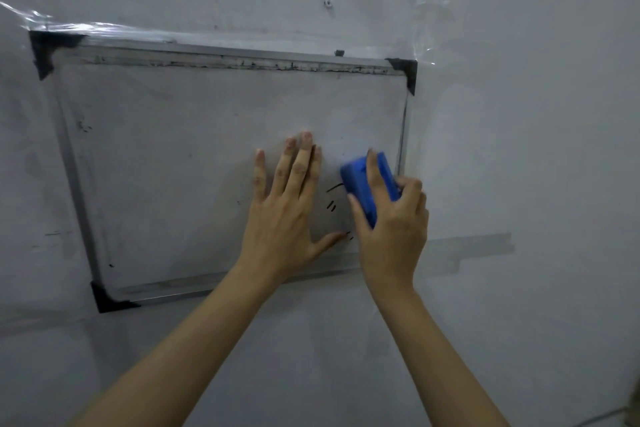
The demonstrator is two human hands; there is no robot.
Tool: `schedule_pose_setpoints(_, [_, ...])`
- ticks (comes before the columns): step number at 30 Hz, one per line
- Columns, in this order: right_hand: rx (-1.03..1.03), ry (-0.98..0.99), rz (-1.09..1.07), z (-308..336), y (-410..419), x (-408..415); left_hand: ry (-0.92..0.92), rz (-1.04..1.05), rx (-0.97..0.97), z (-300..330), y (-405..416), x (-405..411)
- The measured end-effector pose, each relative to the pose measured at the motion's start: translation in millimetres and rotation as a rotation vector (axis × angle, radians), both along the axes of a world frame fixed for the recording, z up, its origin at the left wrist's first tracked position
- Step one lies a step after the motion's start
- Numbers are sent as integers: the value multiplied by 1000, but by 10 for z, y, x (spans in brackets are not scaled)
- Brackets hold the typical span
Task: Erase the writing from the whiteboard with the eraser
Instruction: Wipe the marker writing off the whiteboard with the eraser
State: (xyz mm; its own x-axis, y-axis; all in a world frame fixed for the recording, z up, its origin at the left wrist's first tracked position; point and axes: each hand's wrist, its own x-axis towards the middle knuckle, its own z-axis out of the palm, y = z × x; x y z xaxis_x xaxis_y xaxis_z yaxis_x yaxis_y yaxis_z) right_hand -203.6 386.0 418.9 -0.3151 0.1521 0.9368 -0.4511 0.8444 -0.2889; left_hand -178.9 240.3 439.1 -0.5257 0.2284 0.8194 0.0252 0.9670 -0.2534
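Background: grey wall (519, 132) with a framed whiteboard (173, 166) fixed to it, both hands raised against the board's lower right part.
Right hand: the right hand (391, 229) grasps a blue eraser (363, 184), thumb along its left side, 1 finger laid over its top, the other fingers curled around its right end.
Eraser: pressed to the board, tilted, just inside the right edge of the frame, just right of the left hand's fingertips.
Left hand: the left hand (280, 215) lies flat on the board with fingers straight and spread, grasping nothing; its thumb points toward the right hand.
Writing: a few short black marker strokes (332, 198) sit between the 2 hands, just left of the eraser; 2 smaller dashes show beside the left thumb tip.
Board surface: left of the left hand it is smudged grey with only small specks near the far left edge; a dark line of residue runs under the top rail, above both hands.
Frame: thin metal rails with black plastic corners (41, 48); the corner below the right hand is hidden by it.
Tape: clear tape (86, 28) shines along the top left of the frame; a grey tape strip (478, 244) sits on the wall right of the right hand.
Screw: 1 small screw (327, 3) in the wall above the board.
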Motion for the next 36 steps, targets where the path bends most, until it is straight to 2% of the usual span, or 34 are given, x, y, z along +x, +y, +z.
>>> schedule_pose_setpoints(3, [96, 1, -10, -71, 123, -29, 20, -5, 1, -4, -1, -3])
schedule_pose_setpoints(8, [-91, 32, -4, 413, 182, -174, 53, -29, 4, -46, 62, 9])
schedule_pose_setpoints(13, [19, -38, 16, -277, 198, -31, 70, -10, 7, -138, 23, -1])
schedule_pose_setpoints(16, [46, -4, -28, -146, 271, -129, 71, 3, 26, -211, 1, -3])
schedule_pose_setpoints(19, [-76, 3, -32, 86, 245, -180, 71, 0, 49, -279, -1, -15])
schedule_pose_setpoints(21, [-109, -16, -2, -33, 220, -152, 64, 2, 40, -314, -9, -28])
schedule_pose_setpoints(25, [-25, -57, 27, -471, 239, -49, 61, 13, 25, -330, -39, -56])
schedule_pose_setpoints(27, [5, -46, 3, -385, 277, -87, 57, 21, 26, -319, -35, -57])
schedule_pose_setpoints(31, [-84, -36, -25, -91, 259, -150, 60, 14, 41, -331, -26, -71])
schedule_pose_setpoints(36, [-20, -75, 10, -518, 243, -20, 70, 12, 28, -346, -39, -80])
